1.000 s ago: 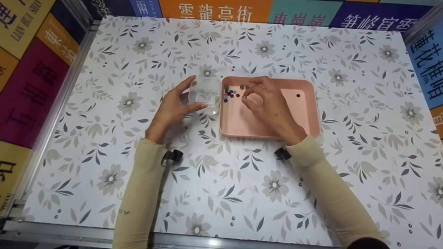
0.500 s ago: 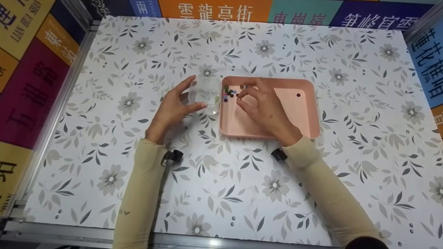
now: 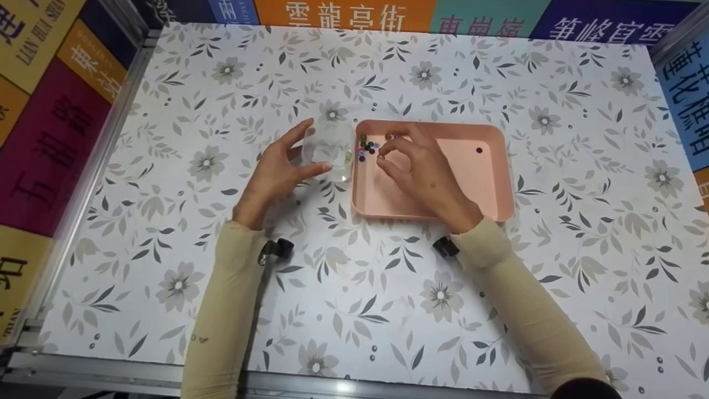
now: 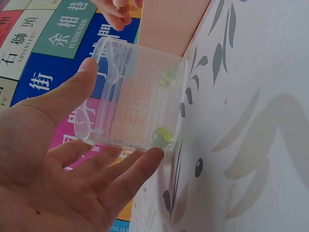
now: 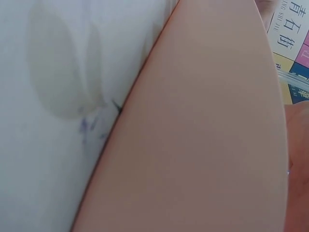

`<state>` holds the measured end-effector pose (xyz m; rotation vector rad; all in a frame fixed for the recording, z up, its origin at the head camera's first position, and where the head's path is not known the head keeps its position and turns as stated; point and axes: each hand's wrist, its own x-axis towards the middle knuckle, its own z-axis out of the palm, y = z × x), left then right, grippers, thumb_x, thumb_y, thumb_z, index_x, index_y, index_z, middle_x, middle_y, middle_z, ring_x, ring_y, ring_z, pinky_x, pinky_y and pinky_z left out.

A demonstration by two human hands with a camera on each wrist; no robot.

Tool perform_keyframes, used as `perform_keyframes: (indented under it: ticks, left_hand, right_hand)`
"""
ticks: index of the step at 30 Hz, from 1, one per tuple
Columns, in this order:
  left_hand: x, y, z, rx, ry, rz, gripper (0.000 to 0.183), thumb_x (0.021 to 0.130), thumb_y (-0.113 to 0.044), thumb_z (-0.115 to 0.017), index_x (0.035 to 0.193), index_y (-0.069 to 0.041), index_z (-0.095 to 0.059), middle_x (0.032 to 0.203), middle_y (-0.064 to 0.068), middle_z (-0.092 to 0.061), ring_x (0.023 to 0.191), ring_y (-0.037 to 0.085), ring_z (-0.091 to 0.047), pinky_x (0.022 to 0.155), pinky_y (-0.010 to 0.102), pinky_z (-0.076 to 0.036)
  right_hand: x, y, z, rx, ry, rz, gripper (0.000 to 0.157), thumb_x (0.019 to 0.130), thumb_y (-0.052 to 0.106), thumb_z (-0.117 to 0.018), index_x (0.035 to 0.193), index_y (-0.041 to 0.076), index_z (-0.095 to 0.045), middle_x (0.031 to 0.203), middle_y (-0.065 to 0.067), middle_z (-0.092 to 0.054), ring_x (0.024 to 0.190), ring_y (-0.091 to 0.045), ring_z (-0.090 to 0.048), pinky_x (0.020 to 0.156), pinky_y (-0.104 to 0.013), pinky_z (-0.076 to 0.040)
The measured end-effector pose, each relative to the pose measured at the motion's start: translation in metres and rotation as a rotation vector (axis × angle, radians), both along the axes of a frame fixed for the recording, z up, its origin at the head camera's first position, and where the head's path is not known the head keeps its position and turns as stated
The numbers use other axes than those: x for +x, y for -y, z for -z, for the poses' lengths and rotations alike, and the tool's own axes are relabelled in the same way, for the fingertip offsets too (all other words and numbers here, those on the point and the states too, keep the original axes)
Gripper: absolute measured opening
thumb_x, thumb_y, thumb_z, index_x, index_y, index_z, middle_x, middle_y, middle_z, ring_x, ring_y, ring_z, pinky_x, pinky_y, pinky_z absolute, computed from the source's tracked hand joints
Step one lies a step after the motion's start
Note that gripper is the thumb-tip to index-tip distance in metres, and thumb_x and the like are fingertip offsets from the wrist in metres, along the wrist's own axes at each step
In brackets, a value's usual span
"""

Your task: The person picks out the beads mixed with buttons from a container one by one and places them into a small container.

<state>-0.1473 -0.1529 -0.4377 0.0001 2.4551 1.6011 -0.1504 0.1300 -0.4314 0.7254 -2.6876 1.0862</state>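
Observation:
My left hand (image 3: 277, 173) holds a clear plastic box (image 3: 327, 147) standing on the table, thumb on one side and fingers on the other. Two yellow-green glass beads (image 4: 162, 137) lie in it, best seen in the left wrist view. Over the pink tray (image 3: 476, 185), my right hand (image 3: 429, 174) pinches a small dark brown bead (image 4: 120, 8) between thumb and forefinger. Near the tray's left wall sits a cluster of several coloured beads (image 3: 371, 144), with a brownish bead (image 3: 388, 136) by my knuckles. The right wrist view mostly shows the tray's outer wall (image 5: 207, 121).
One dark bead (image 3: 479, 150) lies apart on the right side of the tray. A floral-patterned cloth (image 3: 354, 310) covers the table. Printed panels (image 3: 343, 15) stand along the back and sides, and a metal rail (image 3: 99, 363) runs along the front edge.
My right hand has moved slightly left, and its fingertips have come down around the dark bead near the cluster. My left hand and the box have stayed still.

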Motion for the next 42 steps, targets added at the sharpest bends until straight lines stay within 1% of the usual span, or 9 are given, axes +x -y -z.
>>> perform_keyframes:
  ticks: [5, 10, 13, 18, 21, 29, 33, 38, 42]
  left_hand:
    - [0.001, 0.000, 0.000, 0.022, -0.020, 0.003, 0.096, 0.083, -0.029, -0.090, 0.162, -0.032, -0.037, 0.166, 0.003, -0.044, 0.150, 0.028, -0.048, 0.124, 0.038, -0.042]
    - [0.002, 0.000, -0.001, 0.053, -0.048, 0.005, 0.094, 0.082, -0.026, -0.090, 0.162, -0.028, -0.039, 0.165, 0.007, -0.045, 0.150, 0.031, -0.049, 0.123, 0.039, -0.043]
    - [0.001, -0.001, -0.001, 0.034, -0.042, 0.002, 0.095, 0.082, -0.027, -0.091, 0.162, -0.029, -0.039, 0.165, 0.006, -0.045, 0.149, 0.031, -0.049, 0.124, 0.038, -0.042]
    - [0.000, -0.001, -0.001, 0.007, -0.025, 0.004, 0.096, 0.082, -0.029, -0.091, 0.162, -0.032, -0.038, 0.166, 0.004, -0.044, 0.150, 0.030, -0.048, 0.125, 0.037, -0.040]
    - [0.000, 0.000, 0.000, 0.007, -0.024, 0.006, 0.096, 0.082, -0.029, -0.090, 0.162, -0.032, -0.038, 0.166, 0.004, -0.044, 0.150, 0.030, -0.048, 0.125, 0.038, -0.040]
    - [0.001, 0.000, -0.001, 0.016, -0.018, 0.005, 0.096, 0.082, -0.031, -0.090, 0.162, -0.033, -0.037, 0.166, 0.003, -0.043, 0.150, 0.030, -0.048, 0.124, 0.039, -0.041]
    - [0.002, -0.001, 0.000, 0.028, -0.035, 0.010, 0.095, 0.083, -0.028, -0.090, 0.162, -0.030, -0.038, 0.165, 0.005, -0.045, 0.149, 0.030, -0.049, 0.123, 0.039, -0.043]
    - [0.001, 0.000, 0.000, 0.053, -0.054, 0.017, 0.093, 0.084, -0.024, -0.089, 0.162, -0.026, -0.038, 0.164, 0.008, -0.047, 0.148, 0.030, -0.050, 0.121, 0.039, -0.045]
    - [0.001, 0.001, 0.000, 0.060, -0.049, 0.010, 0.094, 0.084, -0.024, -0.089, 0.162, -0.027, -0.038, 0.164, 0.007, -0.046, 0.148, 0.030, -0.050, 0.121, 0.037, -0.045]
  right_hand:
    - [0.001, 0.003, -0.002, -0.005, 0.006, -0.009, 0.011, 0.097, 0.020, -0.076, 0.103, 0.011, -0.077, 0.137, -0.010, -0.061, 0.131, -0.027, -0.056, 0.116, -0.045, -0.044]
    - [0.002, 0.007, -0.005, -0.027, -0.013, -0.044, 0.010, 0.097, 0.020, -0.075, 0.102, 0.010, -0.076, 0.141, -0.010, -0.061, 0.135, -0.029, -0.055, 0.117, -0.044, -0.044]
    - [0.002, 0.010, -0.005, -0.049, -0.030, -0.061, 0.009, 0.097, 0.018, -0.076, 0.100, 0.010, -0.076, 0.142, -0.008, -0.062, 0.135, -0.028, -0.056, 0.115, -0.043, -0.045]
    - [0.003, 0.013, -0.005, -0.083, -0.087, -0.103, 0.007, 0.096, 0.014, -0.076, 0.099, 0.009, -0.076, 0.145, -0.002, -0.061, 0.139, -0.027, -0.054, 0.121, -0.040, -0.041]
    - [0.004, 0.016, -0.006, -0.083, -0.102, -0.112, 0.007, 0.096, 0.014, -0.076, 0.100, 0.009, -0.077, 0.146, -0.001, -0.061, 0.141, -0.026, -0.052, 0.124, -0.038, -0.038]
    - [0.005, 0.020, -0.009, -0.060, -0.072, -0.092, 0.012, 0.097, 0.017, -0.075, 0.104, 0.008, -0.078, 0.145, -0.005, -0.061, 0.142, -0.022, -0.050, 0.120, -0.039, -0.041]
    - [0.005, 0.022, -0.008, -0.053, -0.059, -0.086, 0.013, 0.097, 0.019, -0.075, 0.106, 0.010, -0.078, 0.144, -0.005, -0.061, 0.140, -0.020, -0.051, 0.118, -0.039, -0.042]
    - [0.005, 0.026, -0.008, -0.057, -0.083, -0.104, 0.013, 0.097, 0.019, -0.076, 0.105, 0.008, -0.077, 0.142, -0.007, -0.062, 0.139, -0.022, -0.052, 0.116, -0.038, -0.044]
    - [0.004, 0.030, -0.007, -0.065, -0.107, -0.127, 0.013, 0.097, 0.018, -0.075, 0.103, 0.007, -0.077, 0.141, -0.010, -0.062, 0.140, -0.026, -0.052, 0.120, -0.035, -0.041]
